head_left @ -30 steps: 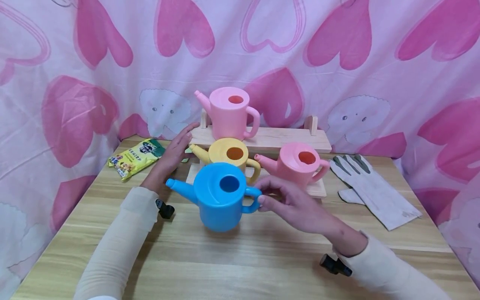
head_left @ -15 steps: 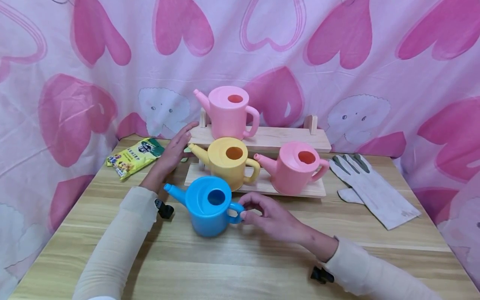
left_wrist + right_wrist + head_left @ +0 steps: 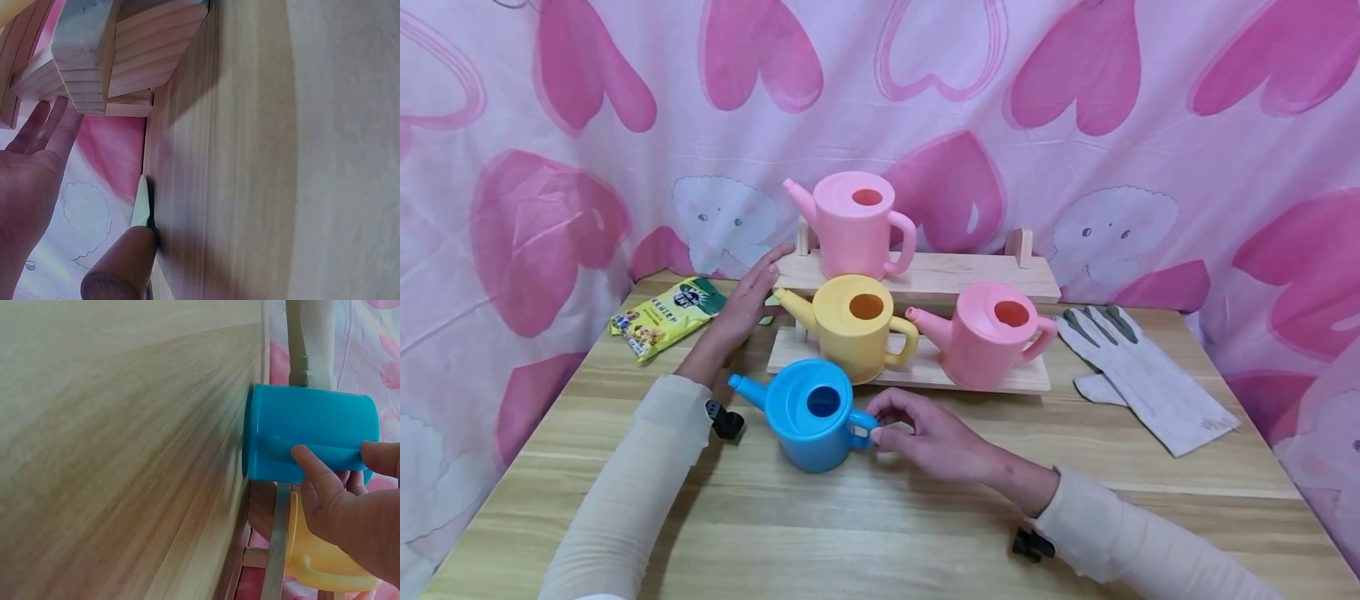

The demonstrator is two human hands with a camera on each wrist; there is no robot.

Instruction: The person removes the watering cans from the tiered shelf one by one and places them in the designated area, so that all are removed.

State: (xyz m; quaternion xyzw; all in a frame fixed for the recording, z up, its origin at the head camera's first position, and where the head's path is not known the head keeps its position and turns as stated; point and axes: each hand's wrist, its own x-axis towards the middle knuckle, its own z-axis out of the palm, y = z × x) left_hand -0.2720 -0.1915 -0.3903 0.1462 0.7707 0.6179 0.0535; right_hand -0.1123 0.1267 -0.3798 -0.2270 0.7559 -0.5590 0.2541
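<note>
My right hand [image 3: 928, 437] pinches the handle of a blue watering can [image 3: 808, 429], which stands upright in front of the shelf, its spout facing left. In the right wrist view, thumb and fingers are at the handle of the blue can [image 3: 312, 419], whose base is right at the tabletop. My left hand [image 3: 748, 304] rests with extended fingers against the left end of a two-tier wooden shelf [image 3: 970, 275]; the left wrist view shows those fingers [image 3: 62, 134] at the wood. A yellow watering can [image 3: 850, 342] and a pink one [image 3: 985, 350] occupy the lower tier. Another pink watering can [image 3: 853, 237] tops the upper tier.
Left of the shelf lies a yellow-green packet [image 3: 670, 317]. A pair of pale gloves [image 3: 1150, 383] lies at the right. Beside the left hand is a wooden-handled tool [image 3: 122, 265] with a pale green part. A pink heart-patterned curtain [image 3: 1097, 67] hangs behind the table.
The right hand has brought the blue watering can down and left, away from the shelf front, uncovering the yellow can. The left hand has stayed at the shelf's end.
</note>
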